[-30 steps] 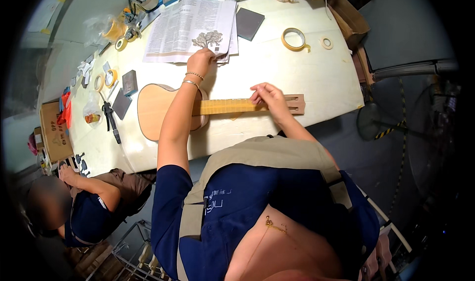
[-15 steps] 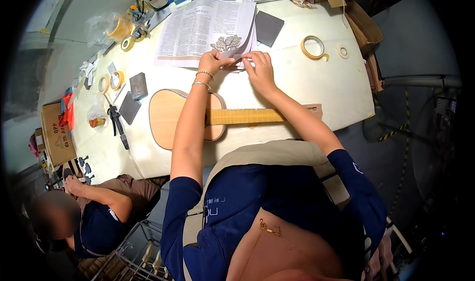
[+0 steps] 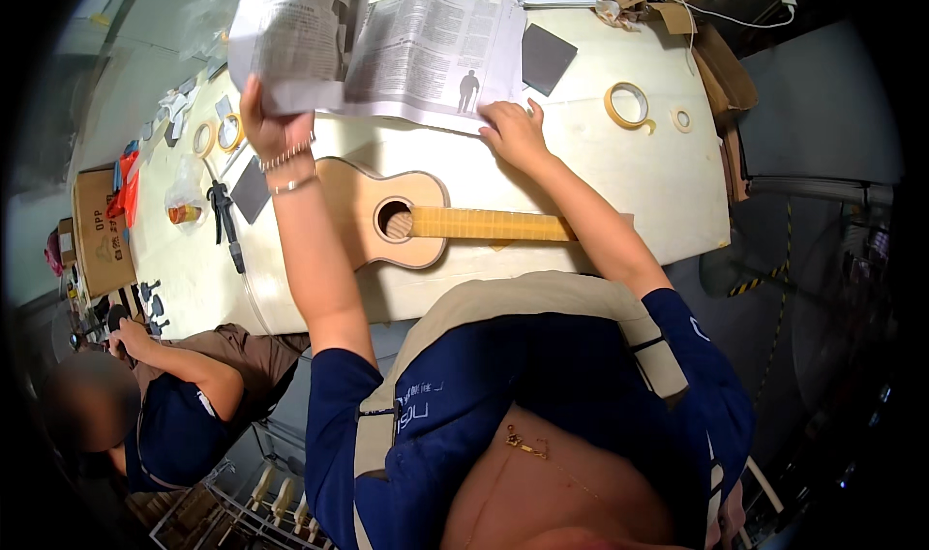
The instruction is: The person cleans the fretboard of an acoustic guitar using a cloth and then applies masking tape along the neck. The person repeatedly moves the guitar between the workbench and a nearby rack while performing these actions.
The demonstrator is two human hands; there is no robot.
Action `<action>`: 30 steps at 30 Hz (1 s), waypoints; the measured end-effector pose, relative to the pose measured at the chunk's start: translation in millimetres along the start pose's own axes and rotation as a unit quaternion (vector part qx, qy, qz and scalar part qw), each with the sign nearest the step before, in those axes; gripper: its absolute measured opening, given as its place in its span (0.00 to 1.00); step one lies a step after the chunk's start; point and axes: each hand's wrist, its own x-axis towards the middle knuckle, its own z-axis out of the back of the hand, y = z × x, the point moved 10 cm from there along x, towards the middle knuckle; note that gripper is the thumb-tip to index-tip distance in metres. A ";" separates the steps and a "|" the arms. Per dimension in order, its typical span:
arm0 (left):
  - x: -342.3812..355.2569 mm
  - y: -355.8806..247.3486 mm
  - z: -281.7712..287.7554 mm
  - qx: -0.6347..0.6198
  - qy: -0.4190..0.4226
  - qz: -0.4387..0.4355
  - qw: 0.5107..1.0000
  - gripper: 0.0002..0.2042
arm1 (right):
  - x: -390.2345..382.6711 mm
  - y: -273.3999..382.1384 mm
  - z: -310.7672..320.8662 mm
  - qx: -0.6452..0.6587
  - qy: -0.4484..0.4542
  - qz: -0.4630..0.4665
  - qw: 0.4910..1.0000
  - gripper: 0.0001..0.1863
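A newspaper (image 3: 426, 52) lies spread at the far side of the table, its left page raised and curling. My left hand (image 3: 276, 134), with bracelets on the wrist, grips the lower edge of that raised page. My right hand (image 3: 516, 136) is at the lower right corner of the newspaper, with the paper's edge between thumb and fingers. Nearer to me lies a small unfinished wooden guitar, ukulele-like (image 3: 423, 184), sound hole up. Yellow tape covers its fretboard (image 3: 494, 224). My left forearm hides part of its body, and my right forearm crosses the neck's far end.
Right of the newspaper are a dark grey flat sheet (image 3: 549, 59), a large tape roll (image 3: 627, 105) and a small one (image 3: 681, 119). On the left lie an air blow gun (image 3: 223, 223), more tape rolls (image 3: 230, 132) and a plastic bag. A co-worker (image 3: 184, 395) sits at lower left.
My left hand has moved left, turning a newspaper page over and showing another spread. My right hand has shifted slightly right and stays at the paper's corner. More of the guitar's sound hole shows.
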 end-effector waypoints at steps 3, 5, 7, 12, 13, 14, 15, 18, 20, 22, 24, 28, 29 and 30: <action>-84.9 37.0 -27.7 -0.083 0.135 0.145 0.977 0.29 | -27.5 46.8 74.5 0.125 -0.269 0.100 0.950 0.20; -152.1 86.8 -14.6 -0.129 0.016 0.249 0.960 0.31 | -53.3 80.7 101.1 0.106 -0.348 0.213 0.907 0.23; -201.6 121.7 -28.1 -0.161 0.017 0.304 0.939 0.30 | -79.1 112.6 108.7 0.025 -0.353 0.328 0.876 0.20; -230.5 94.4 -18.3 0.211 0.009 0.121 0.970 0.28 | -75.2 101.0 115.9 0.364 -0.227 0.197 0.881 0.09; -229.4 80.4 -19.7 0.355 0.020 0.027 0.934 0.27 | -75.6 99.3 86.3 0.532 -0.107 0.110 0.833 0.06; -231.0 68.5 -26.4 0.488 0.029 -0.066 0.870 0.26 | -82.3 102.1 50.1 0.671 0.019 0.016 0.741 0.03; -232.7 65.4 -26.6 0.499 0.028 -0.092 0.862 0.23 | -94.0 108.1 19.4 0.726 0.119 -0.067 0.674 0.04; -245.3 80.5 -34.4 0.487 0.130 -0.149 0.851 0.40 | -134.0 125.0 -29.2 0.781 0.319 -0.199 0.498 0.05; -249.8 92.8 -49.8 0.367 0.129 -0.120 0.913 0.45 | -157.6 120.0 -38.4 0.758 0.385 -0.209 0.484 0.07; -241.3 108.2 -58.6 0.538 0.184 0.021 0.822 0.43 | -175.9 107.4 -39.8 0.728 0.417 -0.218 0.498 0.08; -238.9 104.9 -71.0 0.588 0.216 -0.039 0.779 0.28 | -179.9 86.5 -42.2 0.681 0.407 -0.217 0.568 0.10; -219.0 53.6 -25.9 0.655 0.126 -0.055 0.743 0.14 | -135.8 48.3 3.3 0.368 0.137 -0.028 0.919 0.13; -210.8 31.5 -9.4 0.733 0.116 -0.059 0.667 0.14 | -125.0 50.7 35.4 0.260 0.023 0.053 0.964 0.12; -197.4 20.2 15.4 0.754 0.110 -0.031 0.647 0.14 | -121.7 48.5 68.7 0.127 -0.113 0.095 0.981 0.12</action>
